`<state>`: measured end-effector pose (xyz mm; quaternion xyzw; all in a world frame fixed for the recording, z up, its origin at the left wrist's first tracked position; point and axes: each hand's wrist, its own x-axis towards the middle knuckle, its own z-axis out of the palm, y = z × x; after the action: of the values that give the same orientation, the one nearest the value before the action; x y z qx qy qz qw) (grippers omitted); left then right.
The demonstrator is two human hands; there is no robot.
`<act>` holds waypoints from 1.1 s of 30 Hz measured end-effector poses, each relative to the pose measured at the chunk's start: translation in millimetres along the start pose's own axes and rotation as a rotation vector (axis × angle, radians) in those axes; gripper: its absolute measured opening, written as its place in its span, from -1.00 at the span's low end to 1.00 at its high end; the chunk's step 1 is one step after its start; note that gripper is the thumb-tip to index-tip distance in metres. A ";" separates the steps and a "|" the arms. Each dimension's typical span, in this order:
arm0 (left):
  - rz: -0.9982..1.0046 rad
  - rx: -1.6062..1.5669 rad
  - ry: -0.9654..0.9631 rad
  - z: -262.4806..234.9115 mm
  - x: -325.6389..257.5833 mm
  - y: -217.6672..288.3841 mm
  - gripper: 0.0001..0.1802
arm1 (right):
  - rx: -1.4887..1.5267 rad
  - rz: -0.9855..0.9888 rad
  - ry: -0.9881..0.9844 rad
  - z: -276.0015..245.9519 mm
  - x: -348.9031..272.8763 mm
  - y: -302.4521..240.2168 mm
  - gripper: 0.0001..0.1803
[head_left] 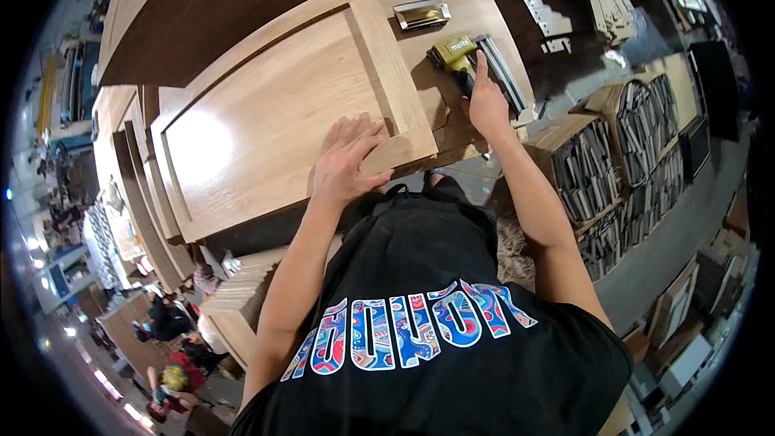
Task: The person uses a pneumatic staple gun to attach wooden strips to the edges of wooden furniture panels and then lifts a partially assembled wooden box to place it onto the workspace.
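Observation:
A light wooden panel door (278,101) with a raised frame lies flat on the work surface in front of me. My left hand (349,157) rests on its near edge at the right corner, fingers stretched out on the wood and holding nothing. To the right of the door, an olive-green nail gun (454,50) with a grey magazine lies on its side on the tabletop. My right hand (488,103) is on the gun, its index finger extended along the magazine and the other fingers curled about the handle, partly hidden.
A small box with shiny brass-coloured strips (421,14) sits beyond the nail gun. A tall wooden panel (234,12) stands behind the door. At right are cartons (581,165) packed with many thin strips. People (182,375) work in the left background.

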<state>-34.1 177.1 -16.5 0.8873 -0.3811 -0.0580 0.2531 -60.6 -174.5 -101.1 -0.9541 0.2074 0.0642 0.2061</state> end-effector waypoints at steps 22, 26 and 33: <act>0.047 0.022 0.009 6.0 -8.2 -13.2 -0.14 | 1.148 0.411 -0.502 -165.3 -179.4 -102.1 -0.22; 0.055 0.059 0.024 10.9 -8.0 -15.6 -0.20 | 1.099 0.462 -0.533 -155.0 -182.2 -117.9 -0.27; 0.055 0.112 0.049 15.5 -8.1 -16.9 -0.47 | 1.071 0.474 -0.512 -150.1 -182.5 -130.6 -0.31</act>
<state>-33.5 186.4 -38.9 0.8903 -0.4019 -0.0077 0.2140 -165.2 -61.8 120.8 -0.6016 0.3605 0.2214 0.6776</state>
